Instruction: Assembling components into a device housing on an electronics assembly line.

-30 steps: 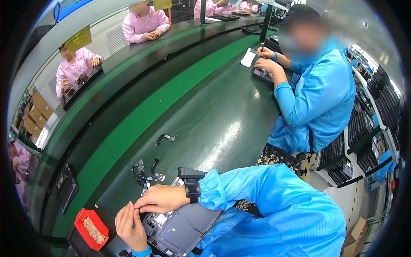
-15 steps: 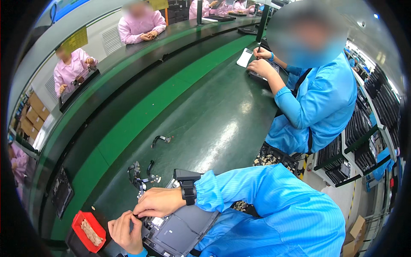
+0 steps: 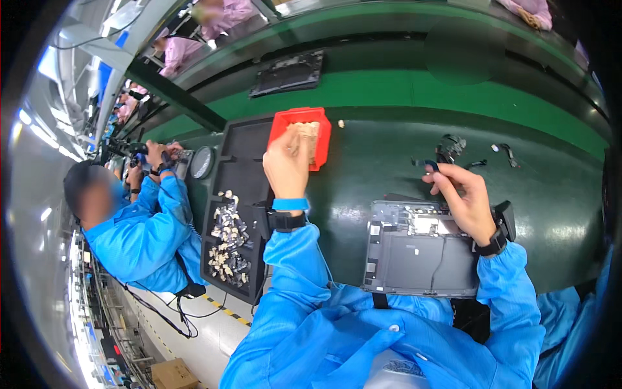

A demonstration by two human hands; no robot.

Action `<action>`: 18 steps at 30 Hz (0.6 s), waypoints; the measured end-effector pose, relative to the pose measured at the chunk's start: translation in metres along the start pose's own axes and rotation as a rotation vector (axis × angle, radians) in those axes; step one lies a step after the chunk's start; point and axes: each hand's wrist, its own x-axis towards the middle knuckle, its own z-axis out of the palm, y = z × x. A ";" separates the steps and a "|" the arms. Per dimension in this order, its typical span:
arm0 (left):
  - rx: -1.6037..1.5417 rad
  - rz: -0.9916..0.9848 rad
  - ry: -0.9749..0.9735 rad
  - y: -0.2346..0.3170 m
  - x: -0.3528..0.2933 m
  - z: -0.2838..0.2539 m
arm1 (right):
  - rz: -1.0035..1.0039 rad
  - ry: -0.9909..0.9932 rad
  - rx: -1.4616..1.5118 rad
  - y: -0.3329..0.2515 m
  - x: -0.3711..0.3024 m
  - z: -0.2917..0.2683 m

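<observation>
My left hand (image 3: pixel 287 162) reaches into a small red bin (image 3: pixel 326 139) of small tan pieces (image 3: pixel 310 128). Its fingers are drawn together among the pieces, and what they pinch, if anything, is hidden. In front of me lies a flat, opened electronic device (image 3: pixel 418 259), dark grey, with a big black panel and a metal-coloured board along its far edge. Above that far edge is my right hand (image 3: pixel 465 200), its thumb and forefinger closed on a short dark flex cable (image 3: pixel 422 162). The hand's other fingers are loosely curled.
Left of the bin stands a black compartment tray (image 3: pixel 246 146) with a heap of tan and dark scraps (image 3: pixel 228 243). Several loose cables (image 3: pixel 450 146) lie beyond my right hand. Another device panel (image 3: pixel 288 72) sits farther back. A co-worker (image 3: pixel 139 227) in blue works at left.
The view has swung left. Both hands were together at the device's edge; now my left hand is in the red bin, and my right hand is raised beyond the device holding the flex cable.
</observation>
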 end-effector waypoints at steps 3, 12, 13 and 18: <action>0.191 0.402 0.254 0.001 -0.003 -0.005 | 0.082 0.009 0.203 0.006 0.004 0.005; -0.540 0.043 -0.593 0.130 -0.075 0.015 | -0.479 0.062 -0.311 0.013 0.001 0.000; -0.502 0.061 -0.598 0.129 -0.077 0.011 | -0.583 0.035 -0.348 0.018 0.003 0.004; -0.722 -0.019 -0.620 0.111 -0.079 0.018 | -0.447 -0.026 -0.193 0.005 0.002 0.008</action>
